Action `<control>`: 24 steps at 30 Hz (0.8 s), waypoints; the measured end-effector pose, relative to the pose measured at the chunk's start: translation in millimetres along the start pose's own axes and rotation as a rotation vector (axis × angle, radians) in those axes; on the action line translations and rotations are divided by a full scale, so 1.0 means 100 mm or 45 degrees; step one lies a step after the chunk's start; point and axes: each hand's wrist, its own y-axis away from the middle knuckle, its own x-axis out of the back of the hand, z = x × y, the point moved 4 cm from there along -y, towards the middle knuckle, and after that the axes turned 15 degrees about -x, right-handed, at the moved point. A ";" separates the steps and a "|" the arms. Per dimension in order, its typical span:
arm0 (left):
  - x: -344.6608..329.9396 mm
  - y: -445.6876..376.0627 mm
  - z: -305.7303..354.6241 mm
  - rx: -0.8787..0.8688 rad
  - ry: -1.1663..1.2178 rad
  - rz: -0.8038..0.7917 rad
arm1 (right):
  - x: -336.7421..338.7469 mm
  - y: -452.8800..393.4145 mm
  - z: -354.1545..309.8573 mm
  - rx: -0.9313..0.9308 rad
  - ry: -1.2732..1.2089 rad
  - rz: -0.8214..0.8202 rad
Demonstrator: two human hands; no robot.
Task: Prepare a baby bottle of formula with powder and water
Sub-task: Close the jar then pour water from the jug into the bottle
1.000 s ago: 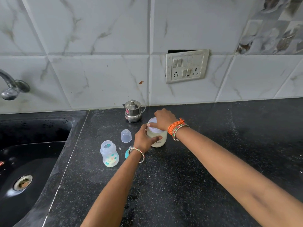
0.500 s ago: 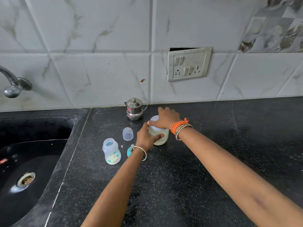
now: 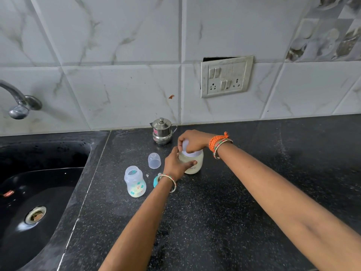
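Observation:
A cream powder jar (image 3: 196,164) with a white lid (image 3: 190,151) stands on the black counter (image 3: 214,212). My left hand (image 3: 174,165) grips the jar's side. My right hand (image 3: 192,140) is closed over the lid from above. To the left stands an open baby bottle (image 3: 135,181) with coloured prints, upright and without its top. A clear bottle cap (image 3: 154,160) sits behind it. A teal nipple ring (image 3: 156,181) lies partly hidden under my left wrist.
A small steel pot with a lid (image 3: 162,131) stands against the tiled wall. A black sink (image 3: 35,202) with a drain fills the left side, with a tap (image 3: 19,103) above it. A switch and socket plate (image 3: 226,76) is on the wall.
My right hand has shifted slightly on the lid, which looks a little raised or tilted. My left hand keeps its grip on the jar. The camera has moved a bit.

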 end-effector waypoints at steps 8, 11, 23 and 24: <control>-0.01 -0.02 -0.01 -0.004 -0.006 -0.003 | 0.05 -0.02 0.04 -0.042 0.036 0.265; -0.02 -0.02 0.00 -0.006 0.010 -0.005 | -0.03 -0.05 0.11 -0.075 0.081 0.217; 0.00 0.00 -0.01 0.011 0.037 0.017 | -0.08 -0.06 0.25 -0.038 0.245 0.272; -0.01 0.00 -0.01 0.011 0.043 0.017 | -0.11 -0.06 0.28 -0.009 0.195 0.271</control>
